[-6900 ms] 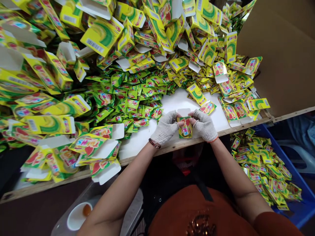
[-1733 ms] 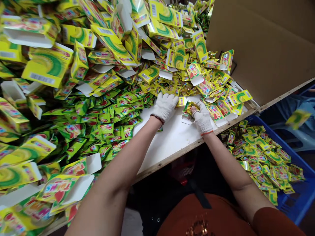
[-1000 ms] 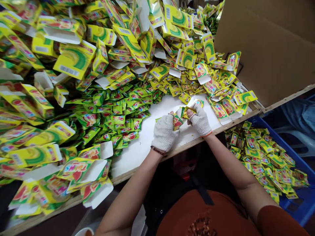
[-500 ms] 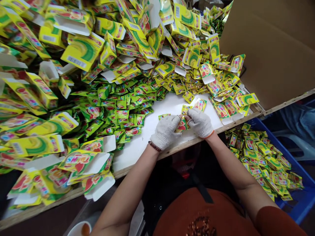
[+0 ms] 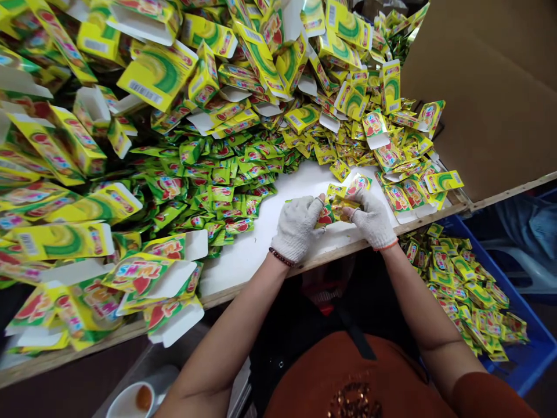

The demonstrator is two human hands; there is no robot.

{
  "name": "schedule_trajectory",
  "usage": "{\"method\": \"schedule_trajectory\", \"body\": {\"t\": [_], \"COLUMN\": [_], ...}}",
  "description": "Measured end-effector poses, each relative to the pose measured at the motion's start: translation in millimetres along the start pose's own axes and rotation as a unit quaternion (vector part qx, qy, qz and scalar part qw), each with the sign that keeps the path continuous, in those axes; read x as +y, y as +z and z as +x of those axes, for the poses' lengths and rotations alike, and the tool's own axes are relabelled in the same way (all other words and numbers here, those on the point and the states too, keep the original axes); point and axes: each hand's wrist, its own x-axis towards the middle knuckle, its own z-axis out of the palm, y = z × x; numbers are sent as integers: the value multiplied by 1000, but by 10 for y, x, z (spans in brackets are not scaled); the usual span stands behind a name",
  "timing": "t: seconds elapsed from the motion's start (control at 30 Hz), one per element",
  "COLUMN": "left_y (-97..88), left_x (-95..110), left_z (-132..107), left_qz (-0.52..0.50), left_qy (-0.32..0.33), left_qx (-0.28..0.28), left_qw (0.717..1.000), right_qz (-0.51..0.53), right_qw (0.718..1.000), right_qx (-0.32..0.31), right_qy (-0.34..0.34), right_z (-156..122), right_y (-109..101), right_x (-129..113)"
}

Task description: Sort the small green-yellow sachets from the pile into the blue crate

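Both of my hands wear white knit gloves and meet over the white table top (image 5: 261,244) near its front edge. My left hand (image 5: 296,227) is closed on green and red sachets (image 5: 325,215). My right hand (image 5: 373,217) is closed on a small yellow carton (image 5: 348,200) with its white flap open behind the fingers. The sachets and the carton touch between the two hands. A heap of green sachets (image 5: 217,186) lies just to the left of my hands.
Open yellow cartons (image 5: 152,75) are piled high across the back and left of the table. More cartons and sachets (image 5: 404,157) lie at the right. A brown cardboard sheet (image 5: 491,93) stands behind them. A blue crate (image 5: 537,342) of filled packs sits below the table's right end. A white bowl (image 5: 126,402) is at bottom left.
My left hand went out to the pile at the back and came back with sachets. Both hands have come together again near the table edge.
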Motion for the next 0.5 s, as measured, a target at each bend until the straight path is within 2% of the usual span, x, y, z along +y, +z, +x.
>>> {"method": "schedule_trajectory", "body": {"t": [0.07,0.13,0.2,0.33,0.43,0.5], "left_y": [-2,6,17,33,33,26], "left_x": [6,7,0,-5,7,12], "left_z": [-3,-11,-18,-22,-20,-20], "left_qz": [2,-4,-23,-63,-63,-57], "left_qy": [29,39,36,51,59,36], "left_qx": [-8,-9,-3,10,8,14], "left_qw": [1000,999,999,997,996,998], "right_qz": [-23,-60,-78,-97,-109,-57], "right_qw": [1000,997,993,985,986,994], "right_qx": [11,3,-38,-107,-86,-65], "right_qy": [-9,-49,-84,-92,-92,-67], "right_z": [-7,11,54,165,204,194], "right_y": [-27,-48,-85,-160,-122,-71], "right_x": [-28,-85,-142,-200,-211,-207]}}
